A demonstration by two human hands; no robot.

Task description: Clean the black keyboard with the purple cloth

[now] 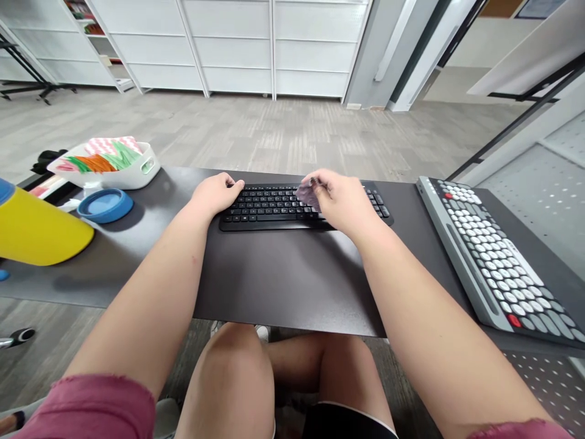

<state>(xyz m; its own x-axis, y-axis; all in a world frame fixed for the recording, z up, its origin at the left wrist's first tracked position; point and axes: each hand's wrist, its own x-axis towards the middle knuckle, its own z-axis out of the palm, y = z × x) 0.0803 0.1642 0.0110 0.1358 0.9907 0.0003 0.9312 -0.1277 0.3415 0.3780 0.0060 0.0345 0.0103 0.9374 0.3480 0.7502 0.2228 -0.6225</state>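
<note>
A black keyboard [269,217] lies flat on the dark grey desk [278,274]. My left hand [214,195] rests at its left end, thumb on the upper left edge and fingers curled round that end. Over the right part of the keys, my right hand [342,198] pinches a small grey-purple cloth [308,196]. The cloth hangs against the keys, and the hand hides some of the keys behind it.
On the right lies a grey keyboard [507,256] with round keys. To the left are a blue lid [105,205], a yellow container [41,228] and a white basket [114,178] with colourful items. My knees are below the desk's front edge.
</note>
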